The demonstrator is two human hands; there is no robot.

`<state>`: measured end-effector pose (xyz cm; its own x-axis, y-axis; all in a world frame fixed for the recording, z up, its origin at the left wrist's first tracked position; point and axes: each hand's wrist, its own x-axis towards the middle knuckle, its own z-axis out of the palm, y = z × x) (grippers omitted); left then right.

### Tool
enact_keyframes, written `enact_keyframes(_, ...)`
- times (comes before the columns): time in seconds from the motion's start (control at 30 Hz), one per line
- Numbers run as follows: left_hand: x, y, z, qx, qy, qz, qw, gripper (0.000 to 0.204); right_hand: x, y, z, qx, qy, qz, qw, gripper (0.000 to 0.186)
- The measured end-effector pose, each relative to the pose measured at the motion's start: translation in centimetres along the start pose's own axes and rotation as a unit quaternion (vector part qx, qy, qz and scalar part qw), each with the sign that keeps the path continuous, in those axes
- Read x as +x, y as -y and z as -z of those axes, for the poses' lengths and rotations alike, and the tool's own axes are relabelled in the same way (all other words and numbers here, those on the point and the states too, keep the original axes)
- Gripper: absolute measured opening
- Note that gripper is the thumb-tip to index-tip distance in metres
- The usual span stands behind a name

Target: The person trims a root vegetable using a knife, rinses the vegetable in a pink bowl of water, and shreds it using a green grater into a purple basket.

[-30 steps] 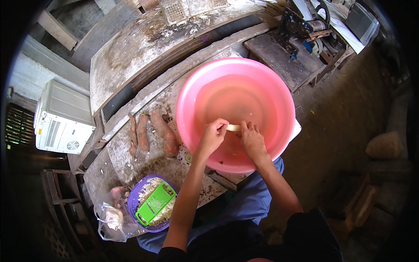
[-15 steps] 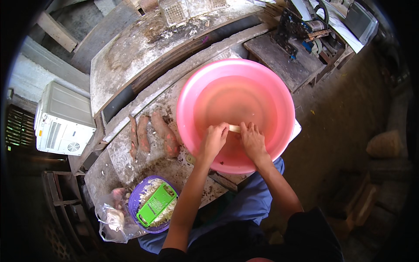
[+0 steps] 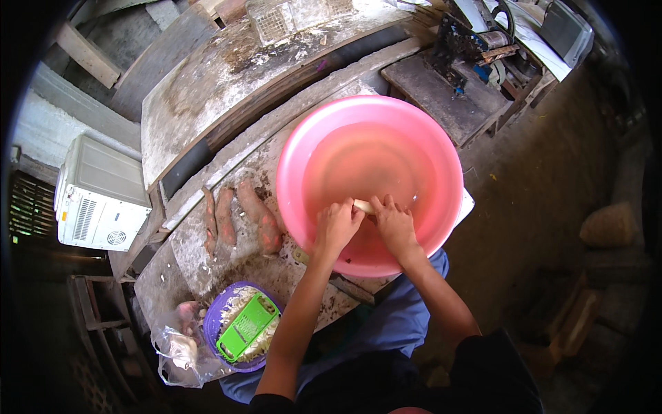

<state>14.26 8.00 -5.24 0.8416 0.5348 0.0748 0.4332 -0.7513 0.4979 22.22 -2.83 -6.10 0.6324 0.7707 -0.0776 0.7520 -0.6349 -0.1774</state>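
Over the near part of a large pink basin (image 3: 289,172) with cloudy water in it, my left hand (image 3: 336,229) and my right hand (image 3: 396,226) hold a pale peeled root piece (image 3: 363,206) between them. It looks like peeled sweet potato. Fingers of both hands are closed round its ends, hiding much of it. Left of the basin lie unpeeled reddish sweet potatoes (image 3: 259,219) in a row. Nearer me, a green grater (image 3: 248,327) rests on pale shreds (image 3: 234,308) in a purple tub (image 3: 212,323).
A clear plastic bag (image 3: 181,355) sits beside the tub on the stained worktable (image 3: 176,270). Farther left stands a white boxy appliance (image 3: 103,193). A raised counter (image 3: 186,103) runs behind, with a dark machine (image 3: 458,52) on a wooden stand at far right.
Both hands, still on the pale piece, have shifted slightly left and down in the picture. The piece now tilts a little more. The view itself has moved slightly.
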Motion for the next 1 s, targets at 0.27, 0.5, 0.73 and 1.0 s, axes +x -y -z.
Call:
enact_keyframes(0.27,0.0,0.8,-0.2,0.021,-0.016,-0.037,0.999,0.016,-0.2,0.1,0.2,0.06,0.015,0.024,0.998,0.019)
enact_keyframes(0.5,0.4,0.8,-0.1,-0.015,-0.012,-0.038,0.999,0.016,-0.2,-0.1,0.2,0.072,0.011,0.028,0.997,0.018)
enact_keyframes(0.73,0.6,1.4,-0.4,-0.031,-0.051,-0.045,0.997,0.017,0.1,-0.3,-0.3,0.137,-0.002,0.048,0.989,0.021)
enact_keyframes(1.0,0.9,1.6,-0.3,-0.036,-0.069,-0.046,0.996,0.019,0.2,0.2,-0.2,0.146,-0.002,0.037,0.989,0.022)
